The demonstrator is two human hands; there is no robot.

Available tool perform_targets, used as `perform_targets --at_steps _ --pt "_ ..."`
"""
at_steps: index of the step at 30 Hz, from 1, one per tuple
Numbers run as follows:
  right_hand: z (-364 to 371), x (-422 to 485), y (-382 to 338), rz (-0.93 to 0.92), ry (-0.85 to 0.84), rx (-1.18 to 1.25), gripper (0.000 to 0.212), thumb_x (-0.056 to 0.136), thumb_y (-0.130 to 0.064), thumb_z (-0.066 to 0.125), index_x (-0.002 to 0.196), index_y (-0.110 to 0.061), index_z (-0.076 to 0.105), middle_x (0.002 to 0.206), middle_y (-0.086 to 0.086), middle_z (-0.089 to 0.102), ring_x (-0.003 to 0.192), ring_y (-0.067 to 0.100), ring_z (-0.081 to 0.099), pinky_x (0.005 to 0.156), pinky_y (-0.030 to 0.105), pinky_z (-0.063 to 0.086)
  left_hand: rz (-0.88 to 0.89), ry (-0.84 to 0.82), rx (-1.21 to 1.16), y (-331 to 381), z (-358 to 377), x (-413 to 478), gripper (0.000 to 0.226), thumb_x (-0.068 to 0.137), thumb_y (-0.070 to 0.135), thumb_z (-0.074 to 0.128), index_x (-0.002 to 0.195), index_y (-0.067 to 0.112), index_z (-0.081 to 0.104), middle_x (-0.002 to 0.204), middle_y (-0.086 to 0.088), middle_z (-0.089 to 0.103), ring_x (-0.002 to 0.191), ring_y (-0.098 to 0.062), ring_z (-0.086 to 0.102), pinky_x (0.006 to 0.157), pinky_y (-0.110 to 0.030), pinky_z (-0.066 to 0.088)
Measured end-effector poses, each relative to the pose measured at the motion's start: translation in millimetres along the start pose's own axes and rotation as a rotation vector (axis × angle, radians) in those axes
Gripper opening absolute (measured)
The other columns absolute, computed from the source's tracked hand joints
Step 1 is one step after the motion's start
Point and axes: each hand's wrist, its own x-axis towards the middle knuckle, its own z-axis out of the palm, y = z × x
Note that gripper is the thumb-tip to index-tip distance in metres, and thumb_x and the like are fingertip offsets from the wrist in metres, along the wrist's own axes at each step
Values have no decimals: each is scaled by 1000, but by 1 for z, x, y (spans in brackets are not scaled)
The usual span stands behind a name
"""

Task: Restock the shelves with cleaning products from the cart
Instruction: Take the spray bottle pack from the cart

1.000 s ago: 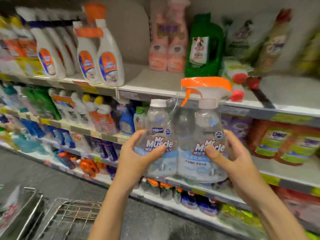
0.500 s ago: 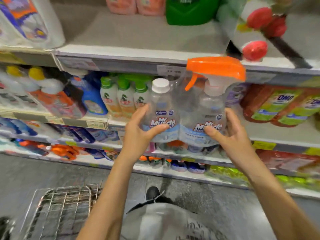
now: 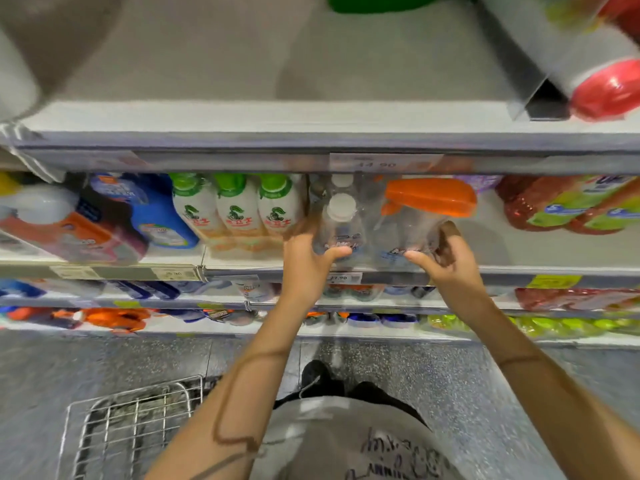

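Both hands are on the pack (image 3: 375, 233) at the mouth of the shelf (image 3: 502, 270). Your left hand (image 3: 308, 261) has its thumb across the front and its fingers wrapped round the left side. Your right hand (image 3: 450, 258) mirrors it, fingers curled round the right side. The pack sits in the gap between the green-capped bottles (image 3: 239, 211) and the red pouches (image 3: 554, 209). Is its base down on the shelf? Can't tell, your hands hide it.

Watch the top. The trigger (image 3: 429, 197) rides just under the upper shelf (image 3: 242, 157) rail. Lift as you push and I'd expect it to snag and tip the pack back at you.

Watch the left too. Your left fingers are right against the green-capped bottles, and a sideways nudge could topple that row.

A white cap (image 3: 341, 180) shows behind the pack, so something seems to stand at the back. Shove hard and you may jam against it, leaving the front hanging over the edge. Let go then and the pack could drop onto your feet, or toward the cart (image 3: 131, 420) down to your left.

The wrap looks slick, so a loose grip may slide. Push low and straight, and release only once it's flat.
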Motion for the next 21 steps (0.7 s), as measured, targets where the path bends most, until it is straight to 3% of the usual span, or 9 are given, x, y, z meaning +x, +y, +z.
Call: perform_targets --at_steps 3,5,7,9,12,15,18,21 --pt "0 15 9 15 -9 -41 45 84 6 66 91 -35 47 81 -24 56 78 -6 53 78 13 42 -21 -13 18 0 7 11 30 74 18 81 83 11 53 79 -7 50 69 -14 41 72 -39 42" --pt "1 23 14 26 -4 -42 45 83 9 65 96 -31 49 88 -18 56 85 0 55 84 19 44 -6 6 -63 -1 11 14 27 73 4 80 95 5 64 83 -10 56 65 -8 43 65 -21 43" --pt "3 27 21 34 -9 -35 40 82 11 64 105 -19 51 96 -8 59 92 6 58 86 22 46 27 48 -88 -4 15 15 39 71 -11 76 108 -6 63 103 -19 65 81 -7 51 66 -2 40" --pt "5 29 27 20 -20 -68 40 83 8 66 116 -7 49 103 -2 60 98 8 59 89 22 46 62 87 -77 -8 20 16 51 69 -21 70 117 -11 57 120 -25 60 97 -12 52 71 6 36" --pt "5 30 34 4 -30 -138 47 84 1 68 126 1 47 106 -5 60 97 1 58 89 18 45 103 128 -22 -14 26 20 58 69 -18 70 123 -8 55 128 -23 56 115 -25 53 86 7 29" --pt "3 35 37 17 -24 -174 48 84 0 69 127 1 47 106 0 61 100 11 57 90 24 45 156 124 64 -14 27 23 71 66 -16 71 133 -5 49 139 -24 44 132 -31 39 104 -1 21" --pt "1 38 37 27 -45 -204 45 85 -1 69 124 0 46 107 3 59 100 16 57 89 28 46 171 132 118 -13 28 21 68 68 -12 71 131 -7 46 135 -28 42 128 -33 39 109 -16 26" --pt "3 34 37 22 -34 -242 44 85 -1 68 122 -1 45 107 7 60 98 19 58 87 22 47 181 155 113 -14 31 16 58 71 -9 72 124 -9 48 125 -26 48 106 -7 39 93 3 22"
